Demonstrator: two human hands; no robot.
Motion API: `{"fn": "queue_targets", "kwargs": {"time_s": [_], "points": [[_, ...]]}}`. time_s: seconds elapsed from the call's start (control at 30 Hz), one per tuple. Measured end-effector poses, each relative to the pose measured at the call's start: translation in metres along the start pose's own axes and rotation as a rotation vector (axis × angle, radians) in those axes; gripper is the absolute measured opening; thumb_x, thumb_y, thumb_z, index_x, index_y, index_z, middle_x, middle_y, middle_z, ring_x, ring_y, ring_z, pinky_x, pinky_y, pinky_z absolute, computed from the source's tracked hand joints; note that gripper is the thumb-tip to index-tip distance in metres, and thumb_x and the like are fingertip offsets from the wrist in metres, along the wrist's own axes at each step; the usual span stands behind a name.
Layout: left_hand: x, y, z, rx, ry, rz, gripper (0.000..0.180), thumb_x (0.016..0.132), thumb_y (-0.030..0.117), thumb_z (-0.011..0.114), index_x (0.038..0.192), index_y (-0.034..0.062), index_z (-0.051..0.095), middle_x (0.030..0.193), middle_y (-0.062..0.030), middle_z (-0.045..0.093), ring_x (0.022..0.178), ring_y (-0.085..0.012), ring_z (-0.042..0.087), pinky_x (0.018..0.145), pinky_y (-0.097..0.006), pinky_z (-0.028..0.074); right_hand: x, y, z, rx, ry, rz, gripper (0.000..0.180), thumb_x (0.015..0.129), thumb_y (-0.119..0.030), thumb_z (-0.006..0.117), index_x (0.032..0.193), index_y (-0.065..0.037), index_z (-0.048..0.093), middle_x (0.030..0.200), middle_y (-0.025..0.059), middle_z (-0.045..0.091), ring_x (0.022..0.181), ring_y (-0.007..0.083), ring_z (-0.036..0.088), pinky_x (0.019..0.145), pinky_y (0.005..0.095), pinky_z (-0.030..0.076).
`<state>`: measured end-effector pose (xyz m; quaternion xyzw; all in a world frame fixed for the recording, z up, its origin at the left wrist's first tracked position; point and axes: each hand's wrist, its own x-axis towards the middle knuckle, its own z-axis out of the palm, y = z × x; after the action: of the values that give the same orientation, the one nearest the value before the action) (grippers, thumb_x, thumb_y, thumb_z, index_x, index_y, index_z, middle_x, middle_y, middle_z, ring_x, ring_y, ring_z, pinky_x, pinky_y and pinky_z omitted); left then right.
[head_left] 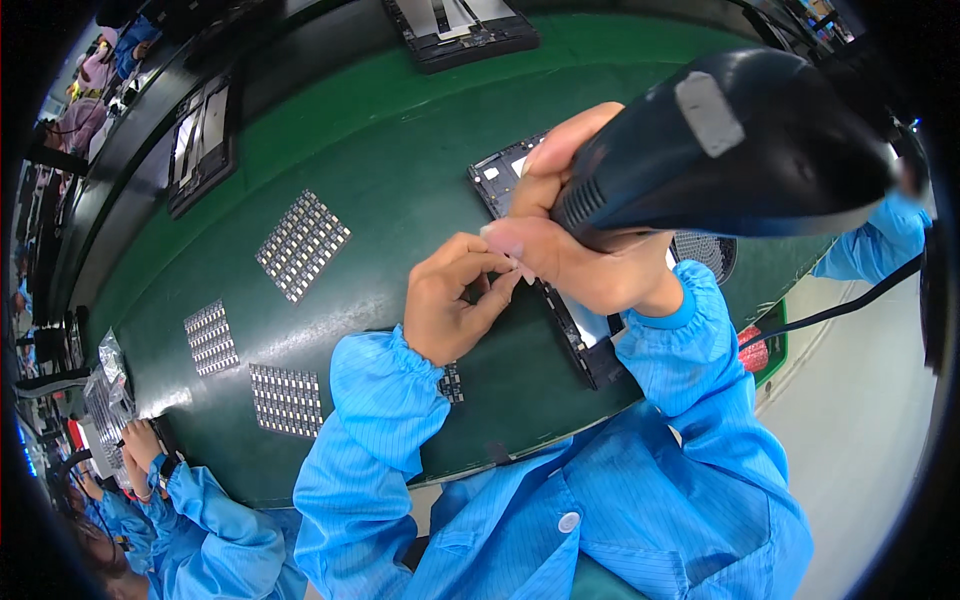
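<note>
My right hand is closed round a black, rounded handheld tool with vent slots and a grey label. The tool's bulk rises close to the camera and its working end is hidden. My left hand is closed in a pinch, its fingertips meeting my right thumb. Whatever lies between those fingertips is too small to make out. Beneath both hands is a black, flat device housing, partly covered by my right hand and sleeve.
Several panels of small boards lie left on the green table. More housings stand at the far side and far left. A co-worker's hand is at lower left. A black cable crosses at right, above a green bin.
</note>
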<state>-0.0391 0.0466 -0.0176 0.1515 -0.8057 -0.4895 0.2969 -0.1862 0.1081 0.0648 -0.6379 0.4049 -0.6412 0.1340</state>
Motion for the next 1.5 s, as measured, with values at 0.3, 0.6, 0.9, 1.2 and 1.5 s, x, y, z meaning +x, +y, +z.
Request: {"fn": "queue_targets", "kwargs": {"time_s": [0.3,0.6,0.9,1.2,1.5], "points": [[0.002,0.004,-0.001,-0.016,0.028,0.007,0.014,0.073,-0.003,0.069,0.086,0.0007,0.064,0.084,-0.0065,0.06,0.059,-0.0125,0.054,0.053,-0.025,0.044,0.0,0.002,0.0,0.004,0.002,-0.006,0.041,0.072,0.012,0.066,0.102,0.003,0.039,0.053,0.0076,0.053,0.045,0.0093,0.053,0.043,0.0207,0.04],[0.001,0.006,0.0,-0.019,0.035,-0.026,0.012,0.075,-0.002,0.069,0.085,0.0006,0.063,0.085,-0.0056,0.06,0.06,-0.0117,0.054,0.053,-0.025,0.044,-0.001,0.0,-0.006,-0.036,-0.032,0.006,0.041,0.074,0.011,0.064,0.104,0.002,0.037,0.052,0.0069,0.053,0.045,0.0092,0.052,0.044,0.0207,0.039],[0.002,0.005,-0.001,-0.005,0.028,-0.017,0.013,0.075,-0.002,0.068,0.086,0.0009,0.062,0.087,-0.0054,0.06,0.061,-0.0114,0.055,0.053,-0.024,0.044,0.0,0.002,-0.004,-0.019,-0.012,-0.015,0.04,0.075,0.011,0.064,0.104,0.001,0.037,0.052,0.0061,0.052,0.044,0.0088,0.051,0.043,0.0209,0.039],[-0.001,-0.001,-0.003,-0.036,0.075,-0.008,0.012,0.077,-0.003,0.067,0.089,0.0005,0.064,0.089,-0.0056,0.061,0.062,-0.0102,0.055,0.053,-0.023,0.045,0.0,0.0,-0.004,0.004,0.002,0.022,0.04,0.075,0.012,0.064,0.103,0.002,0.038,0.053,0.0067,0.053,0.045,0.0092,0.052,0.043,0.021,0.04],[0.002,-0.006,0.0,-0.256,0.213,-0.159,0.009,0.086,-0.004,0.057,0.093,-0.0049,0.061,0.097,-0.0086,0.06,0.06,-0.0073,0.054,0.05,-0.018,0.042,0.0,0.019,-0.005,0.001,0.086,0.165,0.035,0.074,0.012,0.066,0.1,0.002,0.045,0.057,0.0071,0.056,0.047,0.0099,0.055,0.045,0.0222,0.043]]}}
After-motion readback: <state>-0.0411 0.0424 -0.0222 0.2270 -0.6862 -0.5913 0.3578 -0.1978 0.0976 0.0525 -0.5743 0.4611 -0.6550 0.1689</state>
